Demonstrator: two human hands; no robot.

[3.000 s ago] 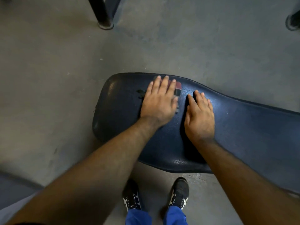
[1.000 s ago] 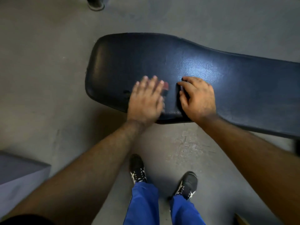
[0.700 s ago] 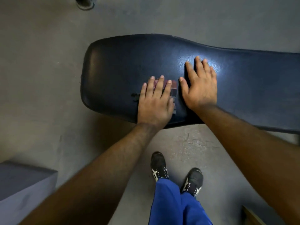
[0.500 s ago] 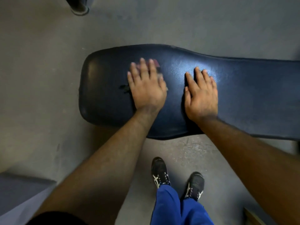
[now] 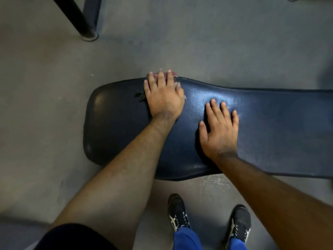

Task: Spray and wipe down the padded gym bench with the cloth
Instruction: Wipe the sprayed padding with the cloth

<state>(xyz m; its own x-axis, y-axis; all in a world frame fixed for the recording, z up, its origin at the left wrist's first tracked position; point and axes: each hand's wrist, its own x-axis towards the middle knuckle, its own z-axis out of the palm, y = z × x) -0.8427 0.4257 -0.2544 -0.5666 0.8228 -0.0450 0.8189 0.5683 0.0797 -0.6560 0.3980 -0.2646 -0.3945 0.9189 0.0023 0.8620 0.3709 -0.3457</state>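
Observation:
The padded gym bench is dark blue vinyl and runs from the centre-left off the right edge. My left hand lies flat on the bench's far edge, pressing the cloth down. Of the cloth, only a pinkish corner past my fingertips and a dark scrap beside my little finger show; the rest is hidden under my palm. My right hand rests flat on the pad to the right with its fingers spread and holds nothing. No spray bottle is in view.
A black metal frame leg stands on the grey concrete floor at the top left. My two black shoes are on the floor just in front of the bench. A grey block sits at the bottom left corner.
My left hand has slid the cloth across the pad from the near edge to the far edge. My right hand has flattened out and shifted a little to the right.

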